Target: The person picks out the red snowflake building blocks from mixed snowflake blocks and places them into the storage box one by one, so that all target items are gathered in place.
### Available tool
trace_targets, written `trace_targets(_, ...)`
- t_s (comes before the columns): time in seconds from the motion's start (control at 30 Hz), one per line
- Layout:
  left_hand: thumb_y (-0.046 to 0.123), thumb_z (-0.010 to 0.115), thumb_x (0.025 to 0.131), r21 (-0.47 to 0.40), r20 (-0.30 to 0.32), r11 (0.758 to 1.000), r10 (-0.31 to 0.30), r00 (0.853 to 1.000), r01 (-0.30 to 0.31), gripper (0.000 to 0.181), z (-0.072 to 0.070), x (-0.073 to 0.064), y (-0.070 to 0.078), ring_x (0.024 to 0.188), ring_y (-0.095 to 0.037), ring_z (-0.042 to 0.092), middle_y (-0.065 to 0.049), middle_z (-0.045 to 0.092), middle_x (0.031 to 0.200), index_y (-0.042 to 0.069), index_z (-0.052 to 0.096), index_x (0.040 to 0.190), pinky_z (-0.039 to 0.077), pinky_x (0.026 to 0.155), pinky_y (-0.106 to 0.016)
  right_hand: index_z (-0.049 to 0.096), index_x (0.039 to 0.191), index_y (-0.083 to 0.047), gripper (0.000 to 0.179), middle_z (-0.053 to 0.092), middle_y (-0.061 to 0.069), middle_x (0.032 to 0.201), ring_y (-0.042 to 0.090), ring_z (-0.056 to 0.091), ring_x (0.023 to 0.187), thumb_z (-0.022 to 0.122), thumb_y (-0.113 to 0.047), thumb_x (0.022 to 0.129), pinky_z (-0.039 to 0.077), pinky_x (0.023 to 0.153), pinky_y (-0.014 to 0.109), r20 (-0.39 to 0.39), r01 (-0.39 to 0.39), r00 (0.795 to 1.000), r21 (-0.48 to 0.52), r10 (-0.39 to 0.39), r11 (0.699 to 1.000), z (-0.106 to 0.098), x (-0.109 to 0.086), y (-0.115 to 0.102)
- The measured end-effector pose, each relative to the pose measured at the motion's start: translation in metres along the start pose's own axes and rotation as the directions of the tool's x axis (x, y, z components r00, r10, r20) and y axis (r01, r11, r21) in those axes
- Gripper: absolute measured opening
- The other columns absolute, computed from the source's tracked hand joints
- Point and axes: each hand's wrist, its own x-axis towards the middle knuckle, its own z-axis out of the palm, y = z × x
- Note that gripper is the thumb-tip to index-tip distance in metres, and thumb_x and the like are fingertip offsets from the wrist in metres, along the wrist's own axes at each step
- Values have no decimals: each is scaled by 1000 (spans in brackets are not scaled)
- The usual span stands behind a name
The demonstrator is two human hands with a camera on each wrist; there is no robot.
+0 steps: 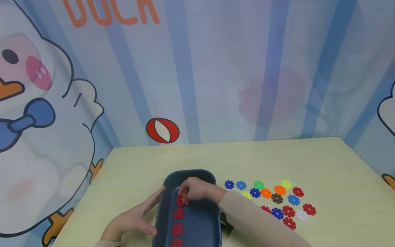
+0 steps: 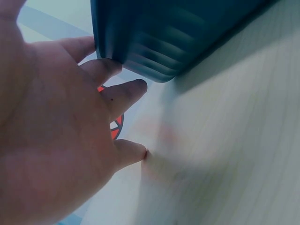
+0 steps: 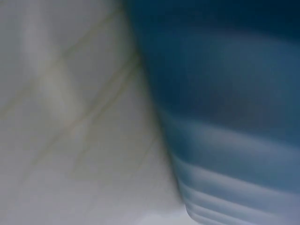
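Observation:
In the head view, my right hand (image 1: 197,189) reaches into a dark blue tray (image 1: 202,228) and pinches a red snowflake disc (image 1: 180,200) near its far left part. Below it, more red snowflake discs (image 1: 178,213) lie in a column along the tray's left side. My left hand (image 1: 134,218) is at the tray's left side with its fingers spread. The left wrist view shows its fingertips against the tray's outer wall (image 2: 164,42). Only the tray's ribbed outer wall (image 3: 225,93) and the table are seen in the right wrist view; the hand is outside it.
Right of the tray, several loose snowflake discs lie on the pale table (image 1: 333,171), among them a green disc (image 1: 259,185), a brown disc (image 1: 277,198) and a white disc (image 1: 302,215). A black object (image 1: 226,224) is beside the tray under the right forearm. A printed curtain (image 1: 216,68) stands behind.

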Motion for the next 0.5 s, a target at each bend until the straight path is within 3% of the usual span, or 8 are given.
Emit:
trace_targets(0.3,34,78,80,-1,0,1000,-3,1000,3,110,0,-1,1,145,-43,2,-13,-3,162,19,-1,156,5,109,-70,71,95,0,16,66,1,74,8,62,64,72,3,80,50,64,21,-2,5,1000,-51,-5,999,-1,-1,-1)
trace_targets(0.5,34,77,81,-5,6,1000,7,1000,-7,109,-1,0,0,145,-44,2,-13,-3,162,21,0,156,5,108,-71,71,101,-4,21,68,0,85,7,61,75,75,-5,81,51,69,22,3,67,998,-80,-67,995,-12,-7,-3)
